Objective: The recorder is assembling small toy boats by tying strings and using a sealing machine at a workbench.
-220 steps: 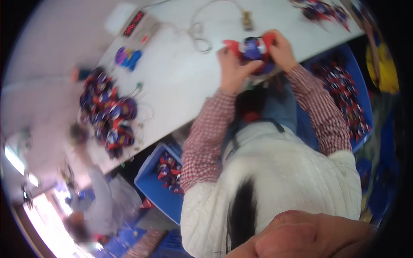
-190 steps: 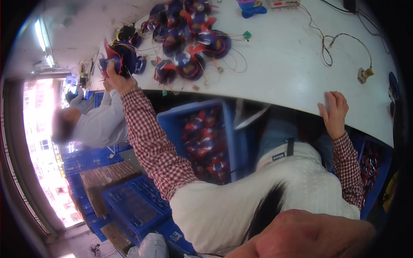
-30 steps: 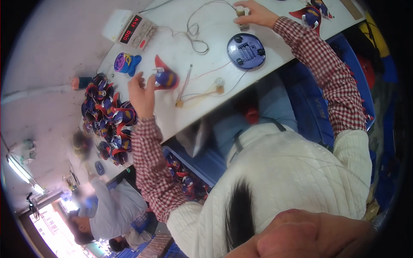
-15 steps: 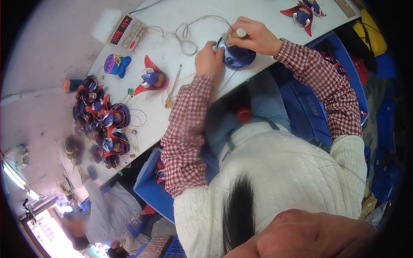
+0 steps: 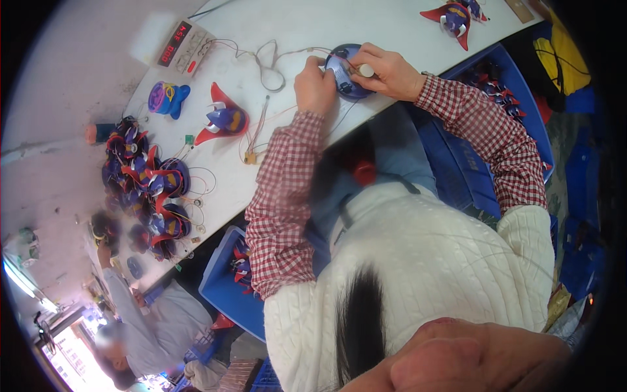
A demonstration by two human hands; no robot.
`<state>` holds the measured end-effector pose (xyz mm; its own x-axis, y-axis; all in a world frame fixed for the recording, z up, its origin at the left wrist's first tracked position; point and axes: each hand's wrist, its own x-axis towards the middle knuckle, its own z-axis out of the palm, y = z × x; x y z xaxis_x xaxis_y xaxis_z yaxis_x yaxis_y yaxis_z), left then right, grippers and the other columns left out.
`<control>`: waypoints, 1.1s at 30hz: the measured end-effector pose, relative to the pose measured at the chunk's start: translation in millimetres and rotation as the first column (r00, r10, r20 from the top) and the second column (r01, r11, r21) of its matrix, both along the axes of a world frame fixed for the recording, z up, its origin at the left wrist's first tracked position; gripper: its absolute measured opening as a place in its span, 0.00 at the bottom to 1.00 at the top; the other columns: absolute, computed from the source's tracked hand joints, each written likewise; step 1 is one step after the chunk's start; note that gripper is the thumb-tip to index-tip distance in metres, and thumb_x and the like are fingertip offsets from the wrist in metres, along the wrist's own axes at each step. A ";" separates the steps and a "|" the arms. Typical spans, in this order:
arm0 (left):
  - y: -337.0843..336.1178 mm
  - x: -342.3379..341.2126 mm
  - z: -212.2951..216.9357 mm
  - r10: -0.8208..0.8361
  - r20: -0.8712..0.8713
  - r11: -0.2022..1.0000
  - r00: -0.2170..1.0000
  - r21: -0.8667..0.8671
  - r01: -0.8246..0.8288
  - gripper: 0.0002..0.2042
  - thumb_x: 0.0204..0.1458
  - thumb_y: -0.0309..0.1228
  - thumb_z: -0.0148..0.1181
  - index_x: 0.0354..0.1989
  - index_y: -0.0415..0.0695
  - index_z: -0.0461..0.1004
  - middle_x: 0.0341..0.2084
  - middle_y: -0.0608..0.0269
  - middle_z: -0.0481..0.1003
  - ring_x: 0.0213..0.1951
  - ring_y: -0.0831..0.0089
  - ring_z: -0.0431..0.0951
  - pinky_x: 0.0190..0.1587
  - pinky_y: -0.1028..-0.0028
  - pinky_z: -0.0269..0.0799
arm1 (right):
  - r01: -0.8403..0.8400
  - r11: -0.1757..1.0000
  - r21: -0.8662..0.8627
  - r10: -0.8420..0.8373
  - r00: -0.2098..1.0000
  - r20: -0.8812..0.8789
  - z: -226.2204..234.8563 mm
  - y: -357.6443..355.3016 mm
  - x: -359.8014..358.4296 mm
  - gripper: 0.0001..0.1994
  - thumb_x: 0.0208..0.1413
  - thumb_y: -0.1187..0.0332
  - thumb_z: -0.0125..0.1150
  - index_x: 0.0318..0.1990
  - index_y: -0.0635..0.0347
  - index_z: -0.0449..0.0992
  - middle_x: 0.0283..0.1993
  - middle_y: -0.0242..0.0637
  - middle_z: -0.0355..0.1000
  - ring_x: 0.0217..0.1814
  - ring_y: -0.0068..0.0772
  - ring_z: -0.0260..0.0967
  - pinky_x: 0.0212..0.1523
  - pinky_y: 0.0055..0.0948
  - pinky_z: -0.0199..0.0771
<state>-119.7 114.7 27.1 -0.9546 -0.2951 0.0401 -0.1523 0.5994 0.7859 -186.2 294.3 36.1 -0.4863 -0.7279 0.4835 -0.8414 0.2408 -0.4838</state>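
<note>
Round blue toy base (image 5: 345,72) being wired on the desk (image 5: 392,26)

Left hand (image 5: 315,85) clamps it; right hand (image 5: 385,68) pinches a small white-tipped tool (image 5: 366,70). Best kept steadied flat.

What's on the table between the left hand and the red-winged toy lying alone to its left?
In the head view, between the left hand and the red-winged toy lie thin loose wires ending in a small tan part; otherwise bare white table.

A white worktop (image 5: 392,26) is carrying a round blue toy (image 5: 344,70), two red-winged toys (image 5: 222,119), a heap of toys (image 5: 153,189), a meter box (image 5: 185,47) and loose wires (image 5: 268,62).
</note>
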 end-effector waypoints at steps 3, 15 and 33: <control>1.1 0.0 3.5 0.028 0.003 0.999 1.000 0.035 -0.028 0.13 0.48 0.26 0.51 0.43 0.36 0.71 0.22 0.51 0.74 0.27 0.56 0.76 0.35 0.64 0.72 | -0.021 0.997 0.071 0.021 1.000 -0.003 7.1 -4.0 -1.5 0.08 0.50 0.71 0.63 0.37 0.60 0.72 0.40 0.34 0.67 0.30 0.29 0.65 0.34 0.23 0.69; -27.7 35.6 20.4 0.101 0.004 0.952 0.995 0.289 -0.098 0.13 0.54 0.33 0.54 0.44 0.38 0.69 0.27 0.58 0.73 0.26 0.71 0.73 0.31 0.74 0.72 | -0.009 1.000 0.016 0.008 0.998 0.065 -7.7 -11.6 -9.9 0.09 0.51 0.69 0.62 0.38 0.60 0.72 0.35 0.35 0.66 0.32 0.31 0.65 0.35 0.23 0.68; 5.8 166.7 -1.6 0.338 0.086 0.896 0.937 0.274 -0.348 0.12 0.55 0.30 0.56 0.44 0.37 0.75 0.25 0.61 0.74 0.21 0.76 0.70 0.23 0.81 0.68 | -0.373 0.861 0.346 0.413 0.909 -0.048 -9.6 -75.4 53.1 0.05 0.50 0.74 0.58 0.35 0.56 0.73 0.39 0.33 0.65 0.36 0.34 0.66 0.39 0.26 0.71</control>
<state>47.0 120.5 25.5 -0.7912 -0.5988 -0.1242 -0.3390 0.2605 0.9040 -133.1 218.9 26.5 -0.0818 -0.9710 0.2247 -0.9441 0.0032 -0.3295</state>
